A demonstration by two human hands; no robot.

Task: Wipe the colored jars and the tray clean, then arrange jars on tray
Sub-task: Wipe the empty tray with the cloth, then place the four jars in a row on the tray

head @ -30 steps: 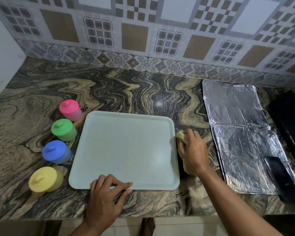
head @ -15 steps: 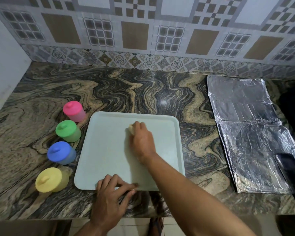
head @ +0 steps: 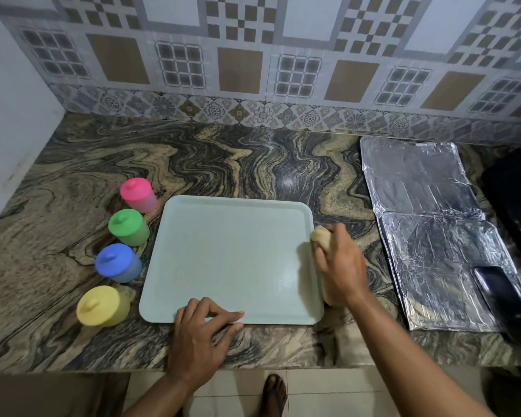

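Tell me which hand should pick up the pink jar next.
Left, probably. The left hand only rests on the tray edge, on the pink jar side. The right hand holds the cloth at the far edge.

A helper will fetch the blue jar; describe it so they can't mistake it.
Find the pale tray on the marble counter. Four lidded jars line its left edge. The blue jar is third from the wall, between the green jar and yellow jar.
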